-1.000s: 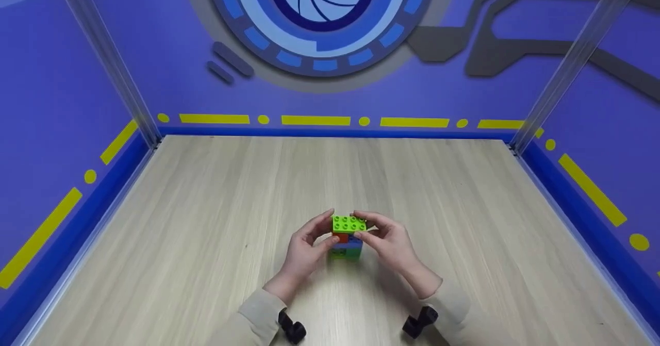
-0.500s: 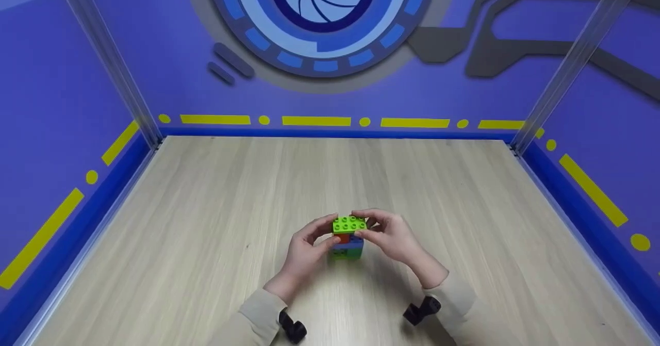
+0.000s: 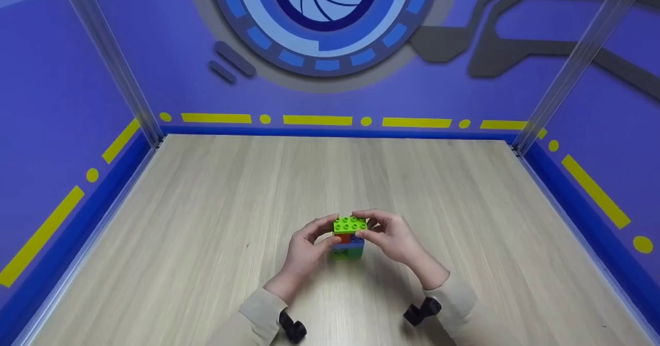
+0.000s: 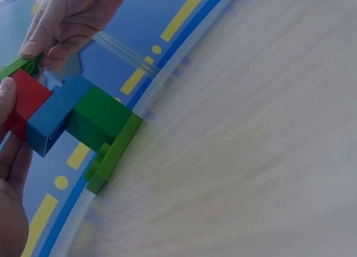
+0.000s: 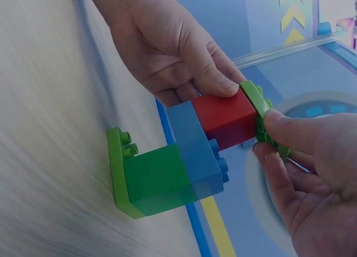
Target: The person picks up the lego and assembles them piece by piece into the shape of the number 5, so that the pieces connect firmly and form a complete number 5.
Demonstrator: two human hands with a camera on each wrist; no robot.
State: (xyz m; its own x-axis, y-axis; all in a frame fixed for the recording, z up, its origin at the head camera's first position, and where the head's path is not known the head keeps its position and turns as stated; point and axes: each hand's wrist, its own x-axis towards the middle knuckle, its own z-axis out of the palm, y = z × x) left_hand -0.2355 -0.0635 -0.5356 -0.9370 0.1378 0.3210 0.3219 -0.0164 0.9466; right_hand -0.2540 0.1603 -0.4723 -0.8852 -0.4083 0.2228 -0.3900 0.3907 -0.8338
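Observation:
A small tower of toy building bricks stands on the table between my hands. At its foot is a thin lime plate, then a dark green brick, a blue brick and a red brick. A second lime plate tops the red brick, studs upward. My left hand pinches the red brick from the left, thumb against its side. From the right, my right hand pinches the overhanging end of the top plate, its thumb on the near edge.
The wood-grain table extends around the tower. Blue walls with yellow markings border it at the back and both sides, joined by clear corner posts. Black wrist mounts sit at both cuffs.
My right wrist has swung slightly outward to the right, and its fingers have shifted a little on the top plate. My left index fingertip has edged inward. The tower has stayed in place.

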